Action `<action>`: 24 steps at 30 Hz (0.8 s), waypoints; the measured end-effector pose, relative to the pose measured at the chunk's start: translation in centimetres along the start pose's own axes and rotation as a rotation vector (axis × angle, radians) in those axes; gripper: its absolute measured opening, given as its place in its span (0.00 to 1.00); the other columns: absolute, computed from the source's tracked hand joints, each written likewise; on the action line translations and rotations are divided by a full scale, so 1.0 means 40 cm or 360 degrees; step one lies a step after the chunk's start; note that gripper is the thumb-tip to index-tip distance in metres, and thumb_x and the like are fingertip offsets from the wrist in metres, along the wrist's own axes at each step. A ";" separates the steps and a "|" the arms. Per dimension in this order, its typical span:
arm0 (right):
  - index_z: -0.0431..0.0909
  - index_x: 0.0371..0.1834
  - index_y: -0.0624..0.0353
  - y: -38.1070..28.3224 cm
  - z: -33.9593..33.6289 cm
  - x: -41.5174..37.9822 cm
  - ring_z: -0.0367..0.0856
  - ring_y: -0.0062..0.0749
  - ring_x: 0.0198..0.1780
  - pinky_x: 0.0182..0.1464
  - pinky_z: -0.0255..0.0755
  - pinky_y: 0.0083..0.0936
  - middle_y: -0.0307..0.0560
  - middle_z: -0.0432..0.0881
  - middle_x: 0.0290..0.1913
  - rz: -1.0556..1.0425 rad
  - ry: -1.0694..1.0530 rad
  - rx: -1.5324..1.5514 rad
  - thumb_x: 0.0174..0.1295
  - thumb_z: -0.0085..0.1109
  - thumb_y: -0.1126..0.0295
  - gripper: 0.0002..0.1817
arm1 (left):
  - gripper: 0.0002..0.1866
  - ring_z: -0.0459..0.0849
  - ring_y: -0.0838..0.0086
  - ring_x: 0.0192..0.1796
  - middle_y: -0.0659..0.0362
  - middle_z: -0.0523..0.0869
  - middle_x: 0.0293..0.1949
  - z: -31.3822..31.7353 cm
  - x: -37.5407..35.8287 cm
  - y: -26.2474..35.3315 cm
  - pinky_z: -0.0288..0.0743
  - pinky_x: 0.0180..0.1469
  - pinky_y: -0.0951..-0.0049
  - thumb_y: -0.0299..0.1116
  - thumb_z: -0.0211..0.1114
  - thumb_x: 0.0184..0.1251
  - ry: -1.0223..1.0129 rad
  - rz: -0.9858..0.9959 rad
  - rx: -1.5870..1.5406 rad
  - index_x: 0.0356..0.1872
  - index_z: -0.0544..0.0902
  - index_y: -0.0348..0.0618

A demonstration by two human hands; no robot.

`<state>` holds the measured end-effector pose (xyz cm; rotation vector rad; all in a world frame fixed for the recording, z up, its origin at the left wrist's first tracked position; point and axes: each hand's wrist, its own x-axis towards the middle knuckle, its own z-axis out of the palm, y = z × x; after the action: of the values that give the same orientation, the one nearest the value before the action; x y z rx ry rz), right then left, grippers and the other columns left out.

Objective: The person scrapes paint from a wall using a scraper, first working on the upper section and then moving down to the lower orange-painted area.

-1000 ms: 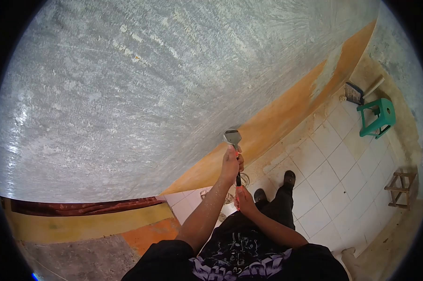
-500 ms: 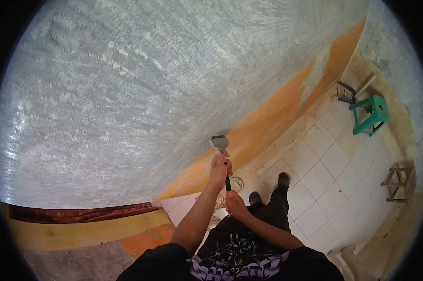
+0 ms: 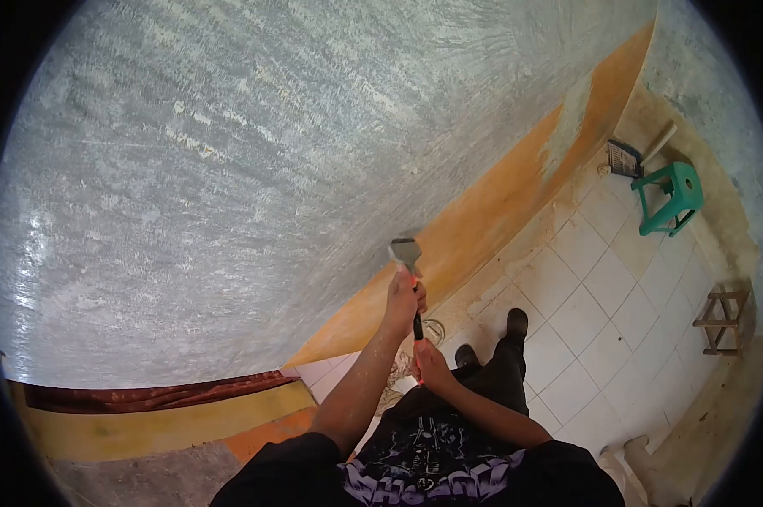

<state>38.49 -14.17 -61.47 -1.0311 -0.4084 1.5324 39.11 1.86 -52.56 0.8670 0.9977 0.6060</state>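
Observation:
Both my hands are wrapped round one long-handled scraper with a wide metal head and a black and orange-red handle. My left hand grips it high, just below the head. Lower down, near my body, my right hand is closed on the handle's end. The scraper's head is right at the wall, close to where bare, scraped grey meets the orange paint along the bottom. Fingers cover part of the handle.
White floor tiles spread to the right, with dust along the wall's foot. A green plastic stool, a dark dustpan and a small wooden stool stand there. At lower left, dark red cloth lies behind a yellow ledge.
Scraper and both hands have shifted slightly right in the view, the head a little higher. The view itself has turned slightly. Both hands keep their grip.

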 end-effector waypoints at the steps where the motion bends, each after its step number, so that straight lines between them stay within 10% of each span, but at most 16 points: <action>1: 0.65 0.36 0.53 -0.017 -0.009 0.007 0.66 0.19 0.16 0.18 0.61 0.20 0.36 0.67 0.18 -0.0009 0.0012 0.0031 0.79 0.38 0.47 0.21 | 0.25 0.57 0.82 0.17 0.68 0.61 0.18 0.007 0.008 -0.002 0.55 0.21 0.76 0.62 0.41 0.79 -0.0004 0.0012 0.0014 0.42 0.69 0.50; 24: 0.63 0.35 0.52 -0.115 -0.047 0.034 0.64 0.21 0.13 0.16 0.61 0.21 0.36 0.64 0.17 -0.0004 0.0113 0.0128 0.76 0.36 0.39 0.27 | 0.26 0.58 0.82 0.16 0.68 0.62 0.17 0.109 0.076 0.014 0.55 0.20 0.77 0.63 0.44 0.78 0.0025 -0.0004 0.0112 0.43 0.70 0.49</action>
<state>42.89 -12.27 -59.57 -1.0184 -0.2964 1.4932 44.30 3.02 -52.32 0.9240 1.0393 0.5793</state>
